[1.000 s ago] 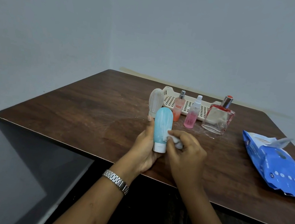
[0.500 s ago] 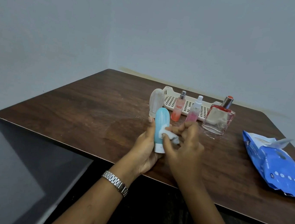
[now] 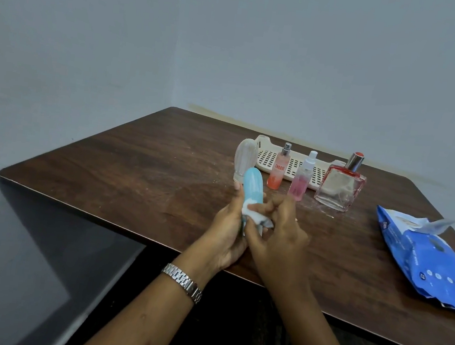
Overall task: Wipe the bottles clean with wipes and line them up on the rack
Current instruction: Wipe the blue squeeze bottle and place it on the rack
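Bare forearms, a silver link-band watch (image 3: pixel 182 282) on the left wrist.

A light blue bottle (image 3: pixel 252 188) stands upright at mid-frame with a crumpled white wipe (image 3: pixel 255 216) pressed to its side. Behind it, a white ribbed bottle (image 3: pixel 245 158), an orange spray bottle (image 3: pixel 278 169), a pink spray bottle (image 3: pixel 301 180) and a square glass bottle (image 3: pixel 339 188) stand in front of the cream rack (image 3: pixel 267 157).

One view only, taken from head height: the dark brown wooden table (image 3: pixel 150 169) is looked at forward and down, its near edge caught close beneath, the cream perforated plastic rack (image 3: pixel 267 160) set farther off, the grey-blue wall (image 3: pixel 291 52) filling the upper half.
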